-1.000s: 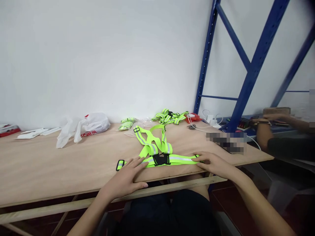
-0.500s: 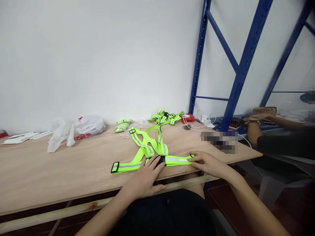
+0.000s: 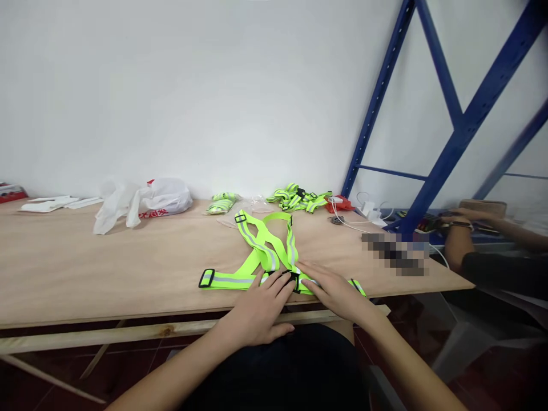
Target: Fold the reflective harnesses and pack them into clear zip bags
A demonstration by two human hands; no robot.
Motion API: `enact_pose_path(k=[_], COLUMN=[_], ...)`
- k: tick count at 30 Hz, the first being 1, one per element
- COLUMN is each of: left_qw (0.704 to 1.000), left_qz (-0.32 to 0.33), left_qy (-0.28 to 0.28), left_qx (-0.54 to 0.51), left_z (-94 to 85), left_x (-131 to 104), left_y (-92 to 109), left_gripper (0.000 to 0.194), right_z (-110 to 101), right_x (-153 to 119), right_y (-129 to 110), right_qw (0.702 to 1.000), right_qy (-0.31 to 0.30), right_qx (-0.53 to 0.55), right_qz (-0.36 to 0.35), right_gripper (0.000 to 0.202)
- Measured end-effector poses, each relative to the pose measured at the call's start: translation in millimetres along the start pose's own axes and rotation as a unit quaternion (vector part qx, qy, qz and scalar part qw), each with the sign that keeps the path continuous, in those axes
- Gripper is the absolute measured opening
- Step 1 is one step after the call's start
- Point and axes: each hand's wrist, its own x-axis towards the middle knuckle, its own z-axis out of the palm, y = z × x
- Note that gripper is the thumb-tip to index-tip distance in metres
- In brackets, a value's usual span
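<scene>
A neon-yellow reflective harness vest (image 3: 246, 265) with grey stripes and black buckles lies spread near the front edge of the table. My left hand (image 3: 262, 305) rests flat on its waist strap, fingers stretched over the left part of the black centre buckle (image 3: 295, 279). Just right of that buckle, my right hand (image 3: 331, 290) lies flat along the strap with its fingers extended. Part of the buckle and strap is hidden under both hands. A strap end with a slider (image 3: 358, 286) sticks out past my right hand.
Behind the vest are a second reflective harness (image 3: 299, 198), a bagged one (image 3: 221, 204) and a red item (image 3: 342, 204) by white cables. A white plastic bag (image 3: 166, 197) sits back left. A blue rack (image 3: 445, 148) stands right, near another person's arm (image 3: 457, 242).
My right hand has slid left along the strap from its right end to beside the centre buckle. My left hand stays on the buckle. The camera view has shifted and tilted.
</scene>
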Motion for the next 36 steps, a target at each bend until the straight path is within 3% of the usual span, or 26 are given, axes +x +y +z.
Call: enact_pose_path(k=[13,17,24,31,36], left_qw=[1.000,1.000,1.000,1.000,1.000], left_qz=[0.000,0.000,-0.003,-0.002,-0.002], left_qy=[0.011,0.014,0.011,0.010,0.007], left_qx=[0.004,0.006,0.003,-0.002,-0.003], left_z=[0.1,-4.6,-8.1,-10.0,-9.0], left_x=[1,0,1,2,3], left_y=[0,2,3,4,3], left_gripper=[0.073,0.074,0.074,0.073,0.072], right_z=[-13,-10,10,13,12], right_x=[50,76,130,172,194], right_y=[1,16,59,93,104], right_qw=[0.991,0.986,0.979,0.976,0.977], right_qy=[-0.125,-0.158,-0.165,-0.144,-0.126], right_qx=[0.022,0.032,-0.039,-0.071,-0.093], right_qz=[0.033,0.051,0.114,0.150,0.148], right_gripper=[0.055,0.064,0.088,0.080,0.059])
